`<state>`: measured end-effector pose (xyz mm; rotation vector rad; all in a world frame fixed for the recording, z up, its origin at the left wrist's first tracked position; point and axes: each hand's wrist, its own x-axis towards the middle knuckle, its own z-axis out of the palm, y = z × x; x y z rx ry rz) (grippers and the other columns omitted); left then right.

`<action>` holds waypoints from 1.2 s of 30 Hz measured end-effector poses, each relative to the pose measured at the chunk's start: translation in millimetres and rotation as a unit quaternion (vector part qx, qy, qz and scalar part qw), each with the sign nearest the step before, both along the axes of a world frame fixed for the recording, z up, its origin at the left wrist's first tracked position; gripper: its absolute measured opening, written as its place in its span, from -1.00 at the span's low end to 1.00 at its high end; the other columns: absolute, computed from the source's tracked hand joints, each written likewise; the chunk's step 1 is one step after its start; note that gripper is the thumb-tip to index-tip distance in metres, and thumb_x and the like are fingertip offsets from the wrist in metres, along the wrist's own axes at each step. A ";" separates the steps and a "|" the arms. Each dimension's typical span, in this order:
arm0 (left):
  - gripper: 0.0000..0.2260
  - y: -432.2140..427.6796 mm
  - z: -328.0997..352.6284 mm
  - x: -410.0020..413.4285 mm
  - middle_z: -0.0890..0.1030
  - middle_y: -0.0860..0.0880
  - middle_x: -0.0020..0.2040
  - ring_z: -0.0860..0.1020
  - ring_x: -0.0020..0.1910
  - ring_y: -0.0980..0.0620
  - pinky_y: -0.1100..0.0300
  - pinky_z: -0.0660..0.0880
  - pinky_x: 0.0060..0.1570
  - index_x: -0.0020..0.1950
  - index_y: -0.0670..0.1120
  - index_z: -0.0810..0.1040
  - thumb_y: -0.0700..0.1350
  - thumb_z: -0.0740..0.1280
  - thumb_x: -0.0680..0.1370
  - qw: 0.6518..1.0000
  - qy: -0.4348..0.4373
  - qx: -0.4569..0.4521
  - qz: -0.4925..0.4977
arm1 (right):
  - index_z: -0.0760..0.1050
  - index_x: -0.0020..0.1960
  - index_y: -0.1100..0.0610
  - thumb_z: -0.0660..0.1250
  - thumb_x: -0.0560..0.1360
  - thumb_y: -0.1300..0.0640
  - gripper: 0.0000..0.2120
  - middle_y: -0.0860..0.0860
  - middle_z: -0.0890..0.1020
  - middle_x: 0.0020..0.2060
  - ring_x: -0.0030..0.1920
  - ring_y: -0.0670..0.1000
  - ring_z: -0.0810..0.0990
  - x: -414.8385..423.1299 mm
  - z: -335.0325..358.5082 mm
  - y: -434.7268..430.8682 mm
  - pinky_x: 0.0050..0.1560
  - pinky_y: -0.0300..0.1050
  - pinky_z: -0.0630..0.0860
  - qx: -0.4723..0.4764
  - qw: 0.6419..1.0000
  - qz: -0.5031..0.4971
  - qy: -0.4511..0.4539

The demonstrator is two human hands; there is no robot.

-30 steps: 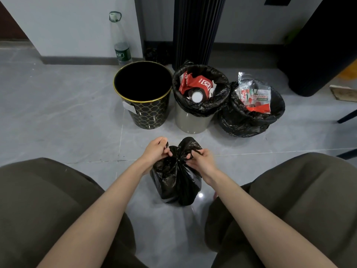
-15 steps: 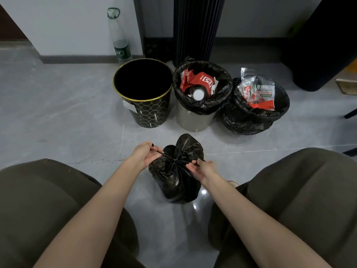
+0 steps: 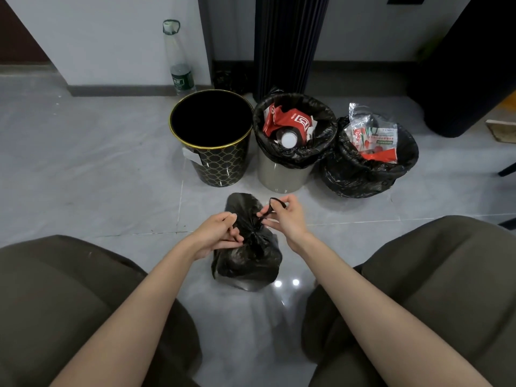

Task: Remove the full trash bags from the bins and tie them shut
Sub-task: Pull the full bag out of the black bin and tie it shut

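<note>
Two hands meet at the gathered neck of the black trash bag (image 3: 245,258), which stands on the floor (image 3: 97,177) just near of the gold-rimmed bin (image 3: 220,169) and the grey bin (image 3: 282,177). At the neck's left side the left hand (image 3: 216,237) curls its fingers round the bunched plastic, while the right hand (image 3: 284,216) pinches a twisted tail (image 3: 276,201) that runs from the neck up and to the far right. Tightening the knot likely means drawing that tail along its own line, away from the left hand, which sits closer to the neck and can brace it.
</note>
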<state>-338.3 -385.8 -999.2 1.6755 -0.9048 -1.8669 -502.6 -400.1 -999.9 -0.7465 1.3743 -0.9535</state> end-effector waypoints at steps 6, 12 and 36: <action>-0.72 3.8 -11.7 6.3 0.38 0.04 -0.43 0.52 -0.39 0.13 0.33 0.39 -0.39 -0.24 -0.06 0.28 -0.09 0.02 0.66 0.982 -0.031 -0.031 0.185 | 0.31 -0.21 0.22 0.08 0.63 0.31 -0.77 0.11 0.50 -0.36 -0.28 0.06 0.57 5.7 -6.4 6.4 -0.08 -0.10 0.56 0.088 0.986 -0.056 -0.128; -0.75 11.7 -30.7 0.6 0.16 -0.02 -0.47 0.17 -0.43 0.06 0.00 0.49 0.07 -0.23 -0.11 0.27 -0.23 0.01 0.64 0.903 0.139 0.067 0.401 | 0.27 -0.18 0.20 0.03 0.63 0.36 -0.77 0.14 0.35 -0.37 -0.37 0.07 0.42 7.4 -32.8 1.1 -0.01 0.09 0.52 0.195 0.958 -0.149 -0.146; -0.72 -5.5 -40.5 -15.3 0.58 0.00 0.18 0.52 0.13 0.04 0.35 0.34 0.10 0.22 -0.13 0.55 -0.16 0.36 0.52 0.911 -0.255 -0.260 -0.194 | 0.64 -0.20 0.09 0.49 0.38 0.18 -0.96 0.06 0.65 -0.27 -0.26 -0.05 0.56 -9.7 1.8 -8.1 -0.13 -0.12 0.56 -0.053 0.987 0.030 0.146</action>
